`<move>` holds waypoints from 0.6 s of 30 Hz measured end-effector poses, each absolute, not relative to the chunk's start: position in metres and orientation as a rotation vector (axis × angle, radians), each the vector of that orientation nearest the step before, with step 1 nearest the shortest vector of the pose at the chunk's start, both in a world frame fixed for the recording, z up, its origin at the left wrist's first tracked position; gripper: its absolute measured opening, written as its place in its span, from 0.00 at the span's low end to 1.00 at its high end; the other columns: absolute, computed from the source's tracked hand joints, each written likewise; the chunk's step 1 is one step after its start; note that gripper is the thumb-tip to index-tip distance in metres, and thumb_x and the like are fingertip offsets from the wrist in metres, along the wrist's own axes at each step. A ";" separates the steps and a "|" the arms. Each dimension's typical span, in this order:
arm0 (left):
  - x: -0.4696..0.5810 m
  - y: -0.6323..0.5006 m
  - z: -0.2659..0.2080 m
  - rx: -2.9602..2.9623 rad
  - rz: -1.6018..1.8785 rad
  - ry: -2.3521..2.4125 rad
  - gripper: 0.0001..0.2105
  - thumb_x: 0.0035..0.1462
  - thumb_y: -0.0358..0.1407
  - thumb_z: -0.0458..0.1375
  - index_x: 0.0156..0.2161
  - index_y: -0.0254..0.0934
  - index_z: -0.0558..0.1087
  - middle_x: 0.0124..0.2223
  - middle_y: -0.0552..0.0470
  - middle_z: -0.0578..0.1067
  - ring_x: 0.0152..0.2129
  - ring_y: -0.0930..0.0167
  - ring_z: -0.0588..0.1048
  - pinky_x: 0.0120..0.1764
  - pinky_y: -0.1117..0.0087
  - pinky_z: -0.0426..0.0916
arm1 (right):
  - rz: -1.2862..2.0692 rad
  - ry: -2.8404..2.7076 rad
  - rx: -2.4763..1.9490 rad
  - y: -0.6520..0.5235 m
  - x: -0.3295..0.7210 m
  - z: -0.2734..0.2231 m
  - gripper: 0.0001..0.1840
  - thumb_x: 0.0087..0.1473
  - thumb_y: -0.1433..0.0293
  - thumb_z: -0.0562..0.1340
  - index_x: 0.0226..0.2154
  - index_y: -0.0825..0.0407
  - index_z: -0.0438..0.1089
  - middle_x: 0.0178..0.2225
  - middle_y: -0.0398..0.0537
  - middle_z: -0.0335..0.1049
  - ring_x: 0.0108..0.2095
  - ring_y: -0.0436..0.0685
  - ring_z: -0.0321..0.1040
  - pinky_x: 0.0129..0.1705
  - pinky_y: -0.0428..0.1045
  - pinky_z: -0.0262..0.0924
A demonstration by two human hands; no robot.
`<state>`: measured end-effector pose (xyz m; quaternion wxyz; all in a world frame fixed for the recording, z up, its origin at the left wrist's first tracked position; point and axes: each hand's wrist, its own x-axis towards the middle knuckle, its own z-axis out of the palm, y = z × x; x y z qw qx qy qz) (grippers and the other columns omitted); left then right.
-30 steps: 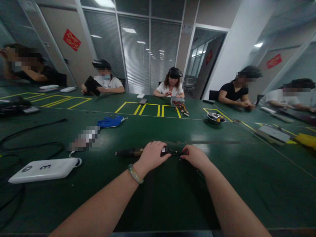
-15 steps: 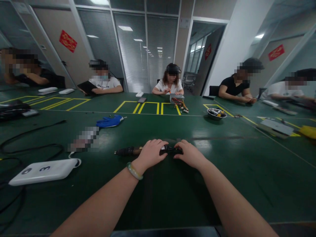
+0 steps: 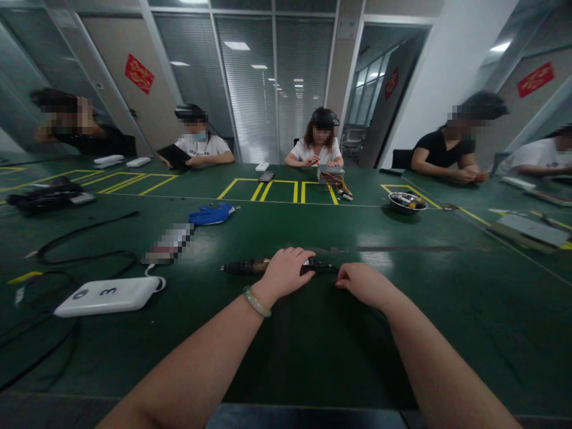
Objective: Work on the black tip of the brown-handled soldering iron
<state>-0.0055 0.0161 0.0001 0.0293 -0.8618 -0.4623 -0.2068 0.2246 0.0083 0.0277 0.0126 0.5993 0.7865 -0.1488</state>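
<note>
A dark electric screwdriver point(image 3: 245, 266) with a brownish middle lies sideways on the green table, its tip pointing left. My left hand point(image 3: 288, 273), a bangle on its wrist, is wrapped over the body from above and hides part of it. From the tool's right end runs a thin black cord point(image 3: 329, 267). At that cord my right hand point(image 3: 363, 283) is closed in a pinch, the fingers curled down near the tabletop. How the cord runs past the fingers is hidden.
Left of my arms lies a white power bank point(image 3: 109, 296) marked 3, cabled to a blurred phone point(image 3: 170, 243). A blue glove point(image 3: 211, 214), black cables point(image 3: 84, 262) and a metal bowl point(image 3: 407, 202) of parts are farther off. Several people sit across the table.
My right hand has slid right, off the screwdriver's rear end and onto its cord. My left hand stays on the body. The view has turned slightly left.
</note>
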 end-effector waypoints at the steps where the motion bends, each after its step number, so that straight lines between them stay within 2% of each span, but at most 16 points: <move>1: -0.006 0.016 0.000 -2.656 -0.640 -1.428 0.20 0.58 0.45 0.57 0.54 0.44 0.66 0.48 0.50 0.73 0.45 0.63 0.70 0.49 0.61 0.63 | -0.429 2.439 1.927 0.008 0.223 0.026 0.05 0.56 0.66 0.63 0.35 0.49 0.73 0.35 0.45 0.72 0.37 0.55 0.68 0.33 0.47 0.52; 6: -0.006 0.015 0.002 -2.663 -0.637 -1.435 0.19 0.59 0.45 0.56 0.54 0.43 0.67 0.48 0.50 0.73 0.45 0.63 0.70 0.48 0.60 0.64 | -0.230 2.232 2.267 0.013 0.217 0.017 0.09 0.62 0.65 0.56 0.39 0.53 0.67 0.35 0.51 0.71 0.36 0.58 0.69 0.32 0.48 0.54; 13: -0.006 0.015 0.002 -2.674 -0.631 -1.434 0.20 0.56 0.43 0.57 0.54 0.43 0.67 0.48 0.50 0.73 0.45 0.63 0.70 0.49 0.60 0.64 | 0.003 2.306 2.399 0.025 0.214 -0.001 0.10 0.65 0.63 0.53 0.43 0.51 0.64 0.35 0.50 0.71 0.37 0.60 0.70 0.34 0.49 0.55; 16: -0.006 0.015 0.003 -2.678 -0.605 -1.431 0.21 0.55 0.41 0.57 0.55 0.43 0.66 0.49 0.49 0.72 0.46 0.63 0.70 0.49 0.61 0.64 | -0.017 2.373 2.403 0.025 0.217 -0.004 0.10 0.64 0.64 0.54 0.44 0.51 0.65 0.36 0.49 0.72 0.37 0.59 0.70 0.34 0.49 0.54; 18: -0.007 0.015 0.004 -2.688 -0.591 -1.425 0.22 0.54 0.40 0.56 0.55 0.43 0.66 0.49 0.49 0.72 0.46 0.63 0.70 0.49 0.60 0.64 | -0.166 2.420 2.394 0.025 0.221 -0.002 0.09 0.63 0.64 0.56 0.43 0.50 0.67 0.36 0.48 0.72 0.37 0.57 0.69 0.33 0.48 0.54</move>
